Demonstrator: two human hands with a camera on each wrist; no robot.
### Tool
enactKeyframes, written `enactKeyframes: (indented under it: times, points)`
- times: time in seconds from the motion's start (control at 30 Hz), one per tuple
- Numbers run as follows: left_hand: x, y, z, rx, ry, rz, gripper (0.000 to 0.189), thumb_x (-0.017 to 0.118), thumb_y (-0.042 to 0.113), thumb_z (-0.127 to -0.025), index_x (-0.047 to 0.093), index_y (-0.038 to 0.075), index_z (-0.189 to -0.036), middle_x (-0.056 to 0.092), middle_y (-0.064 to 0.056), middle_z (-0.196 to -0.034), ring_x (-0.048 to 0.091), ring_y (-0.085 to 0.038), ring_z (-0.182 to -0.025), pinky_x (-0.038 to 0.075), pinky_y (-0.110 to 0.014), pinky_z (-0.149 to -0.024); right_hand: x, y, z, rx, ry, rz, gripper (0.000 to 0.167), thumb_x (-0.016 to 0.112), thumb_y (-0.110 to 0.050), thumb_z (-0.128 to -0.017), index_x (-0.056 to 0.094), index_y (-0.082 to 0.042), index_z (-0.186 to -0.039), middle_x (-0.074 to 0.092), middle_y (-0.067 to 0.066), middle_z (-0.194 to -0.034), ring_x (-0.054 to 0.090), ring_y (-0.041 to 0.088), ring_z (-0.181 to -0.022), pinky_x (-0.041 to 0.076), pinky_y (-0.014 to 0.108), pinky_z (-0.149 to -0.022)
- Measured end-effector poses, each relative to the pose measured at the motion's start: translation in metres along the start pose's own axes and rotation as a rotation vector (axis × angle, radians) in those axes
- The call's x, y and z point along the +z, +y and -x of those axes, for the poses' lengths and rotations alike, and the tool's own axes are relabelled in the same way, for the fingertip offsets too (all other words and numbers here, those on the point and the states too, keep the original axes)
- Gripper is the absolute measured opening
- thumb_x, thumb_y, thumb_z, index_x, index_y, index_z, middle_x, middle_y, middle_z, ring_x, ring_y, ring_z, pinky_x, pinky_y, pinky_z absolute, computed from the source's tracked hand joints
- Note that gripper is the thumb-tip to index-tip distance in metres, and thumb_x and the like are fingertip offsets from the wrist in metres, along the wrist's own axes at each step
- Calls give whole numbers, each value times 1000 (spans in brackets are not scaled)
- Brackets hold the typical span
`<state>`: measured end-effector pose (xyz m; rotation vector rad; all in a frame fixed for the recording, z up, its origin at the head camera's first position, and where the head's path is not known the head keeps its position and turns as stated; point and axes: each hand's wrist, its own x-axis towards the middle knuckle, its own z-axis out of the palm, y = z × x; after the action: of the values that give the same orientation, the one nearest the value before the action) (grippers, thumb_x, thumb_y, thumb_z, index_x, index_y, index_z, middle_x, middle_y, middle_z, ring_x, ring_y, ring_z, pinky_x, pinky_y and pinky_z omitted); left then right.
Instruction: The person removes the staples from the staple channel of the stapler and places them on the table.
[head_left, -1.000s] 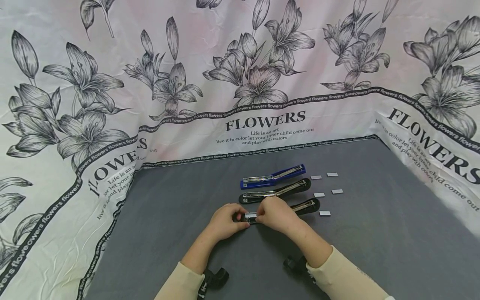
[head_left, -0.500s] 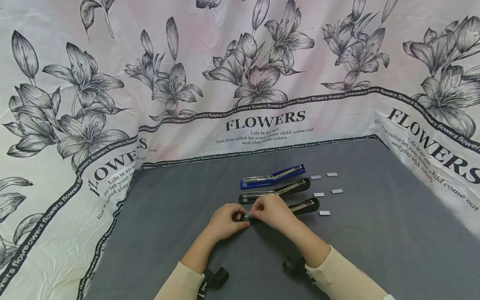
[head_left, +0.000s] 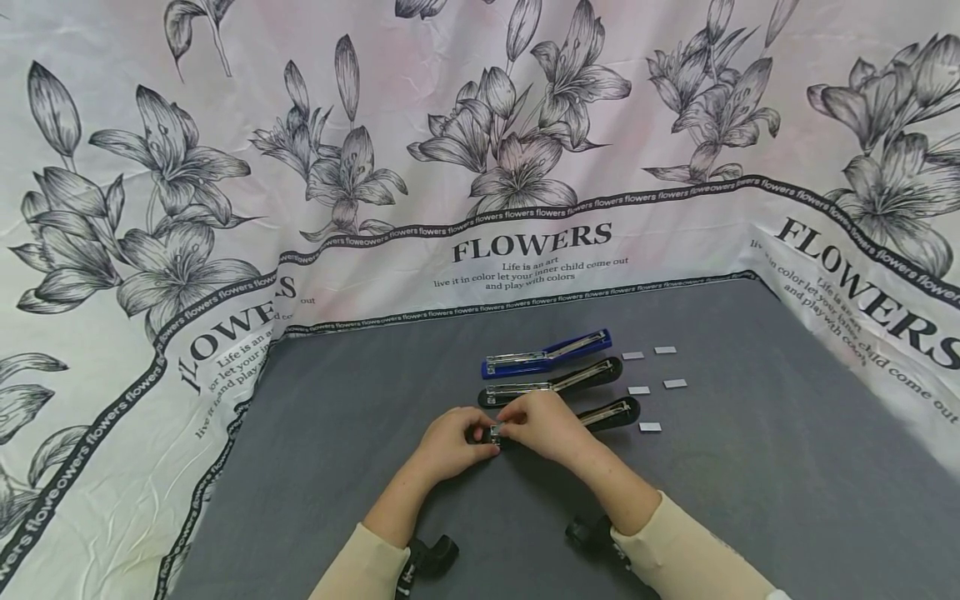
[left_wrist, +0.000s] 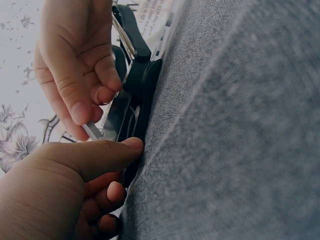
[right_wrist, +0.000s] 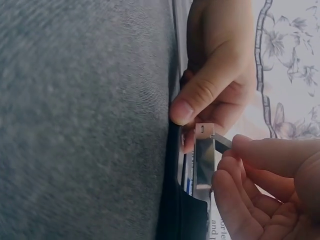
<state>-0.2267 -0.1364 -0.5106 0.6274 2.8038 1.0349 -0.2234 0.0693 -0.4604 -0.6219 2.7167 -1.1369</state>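
Note:
Nearest me of three opened staplers is a black stapler [head_left: 611, 413], its top folded back to the right. My left hand [head_left: 450, 443] grips its front end, thumb on the near side of the base in the left wrist view. My right hand [head_left: 546, 423] pinches a short grey staple strip [right_wrist: 222, 143] between thumb and fingers. That strip slants, its lower end right at the front of the metal magazine [right_wrist: 204, 160]. The stapler's middle is hidden behind my right hand in the head view.
Behind lie another opened black stapler [head_left: 517, 390] and an opened blue stapler [head_left: 517, 363]. Several small pale staple strips [head_left: 650, 427] lie to their right on the grey tabletop [head_left: 750, 483]. A flower-printed cloth [head_left: 525, 300] stands around the back and sides.
My right hand has shifted slightly left toward the stapler's front end. The staple strip, earlier lying along the magazine, now slants up from it. My left hand keeps its place.

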Motion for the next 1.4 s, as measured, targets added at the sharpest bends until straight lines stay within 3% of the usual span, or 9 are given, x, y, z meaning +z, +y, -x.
enactKeyframes:
  times: [0.4, 0.63, 0.97, 1.4]
  points:
    - [-2, 1, 0, 29, 13, -3, 21, 86, 27, -84, 67, 19, -90, 53, 8, -78, 48, -11, -75, 38, -32, -70, -20, -7, 5, 36, 2, -39, 13, 78, -9, -91, 80, -9, -104, 72, -4, -86, 64, 6, -72, 53, 29, -66]
    - [-1, 1, 0, 35, 17, -4, 20, 86, 26, -84, 74, 20, -98, 54, 9, -79, 48, -9, -77, 39, -30, -71, -37, -7, 11, 38, -6, -67, 14, 78, -10, -91, 79, -8, -105, 72, -4, -85, 67, 8, -71, 54, 30, -65]
    - [-1, 2, 1, 29, 14, -10, 22, 85, 27, -85, 76, 20, -104, 55, 9, -79, 49, -9, -78, 40, -30, -72, -68, -2, 20, 3, -13, -47, 17, 75, -15, -95, 78, -10, -110, 73, -4, -98, 67, 11, -86, 54, 37, -76]
    - [0, 2, 1, 36, 15, -13, 23, 85, 26, -85, 76, 20, -105, 53, 10, -78, 50, -10, -81, 39, -32, -75, -107, 13, 32, 57, -19, -122, 18, 72, -13, -97, 76, -7, -114, 74, 3, -101, 71, 18, -90, 56, 39, -80]
